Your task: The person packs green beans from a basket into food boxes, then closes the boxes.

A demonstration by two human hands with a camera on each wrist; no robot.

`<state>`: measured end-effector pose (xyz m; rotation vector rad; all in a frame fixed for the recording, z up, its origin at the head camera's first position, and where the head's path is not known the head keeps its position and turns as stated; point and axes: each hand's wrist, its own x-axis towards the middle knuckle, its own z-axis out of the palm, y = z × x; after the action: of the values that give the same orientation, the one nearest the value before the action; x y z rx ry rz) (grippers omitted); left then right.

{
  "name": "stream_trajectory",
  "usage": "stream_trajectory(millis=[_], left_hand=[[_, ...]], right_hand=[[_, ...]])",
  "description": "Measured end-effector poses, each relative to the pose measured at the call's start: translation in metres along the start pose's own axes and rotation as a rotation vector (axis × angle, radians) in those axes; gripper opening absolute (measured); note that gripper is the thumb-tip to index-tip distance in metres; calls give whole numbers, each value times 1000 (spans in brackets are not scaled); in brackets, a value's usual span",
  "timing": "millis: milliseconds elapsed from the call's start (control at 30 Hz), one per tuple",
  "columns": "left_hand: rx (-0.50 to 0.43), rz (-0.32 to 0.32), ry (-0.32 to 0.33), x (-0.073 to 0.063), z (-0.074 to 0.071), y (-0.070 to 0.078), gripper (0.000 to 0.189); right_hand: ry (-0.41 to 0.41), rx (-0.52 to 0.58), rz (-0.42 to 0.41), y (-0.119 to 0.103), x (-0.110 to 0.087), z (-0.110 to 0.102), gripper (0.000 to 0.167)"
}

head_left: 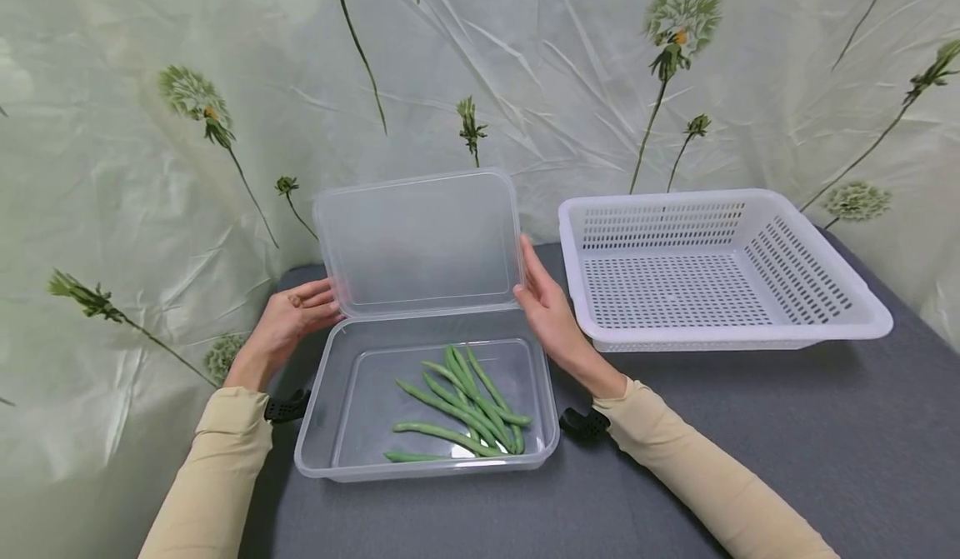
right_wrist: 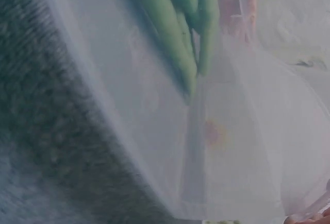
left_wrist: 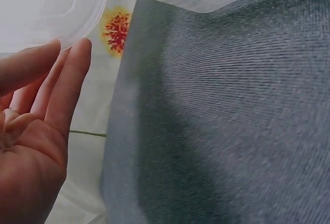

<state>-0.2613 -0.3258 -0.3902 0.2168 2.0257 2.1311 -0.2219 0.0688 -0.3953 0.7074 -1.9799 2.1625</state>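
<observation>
A translucent plastic lid (head_left: 420,247) stands tilted up at the back rim of a clear rectangular container (head_left: 352,467). Green beans (head_left: 465,405) lie in a loose pile toward the container's right side; close up, some appear in the right wrist view (right_wrist: 167,33). My left hand (head_left: 288,326) has its fingertips and thumb at the lid's lower left corner, as the left wrist view shows (left_wrist: 41,100). At the lid's right edge, my right hand (head_left: 551,309) grips it, thumb in front and fingers along the side. Only fingertips of it show in the right wrist view.
A white perforated basket (head_left: 675,292) stands on the right of the grey cloth-covered table (head_left: 750,426), close to my right hand. Behind the table hangs a pale sheet (head_left: 555,67) printed with dandelions.
</observation>
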Motion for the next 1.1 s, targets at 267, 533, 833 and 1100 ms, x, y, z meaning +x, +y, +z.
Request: stream_trajectory(millis=[267, 533, 833, 1100], left_hand=[[-56, 85, 51, -1, 4, 13, 26], [-40, 96, 65, -9, 4, 23, 25], [-80, 98, -67, -35, -4, 35, 34], [-62, 117, -65, -50, -1, 44, 30]], right_hand=[[-12, -34, -35, -22, 1, 7, 65], [105, -21, -102, -47, 4, 5, 51], [116, 121, 45, -63, 1, -8, 45], [120, -146, 115, -74, 0, -19, 31]])
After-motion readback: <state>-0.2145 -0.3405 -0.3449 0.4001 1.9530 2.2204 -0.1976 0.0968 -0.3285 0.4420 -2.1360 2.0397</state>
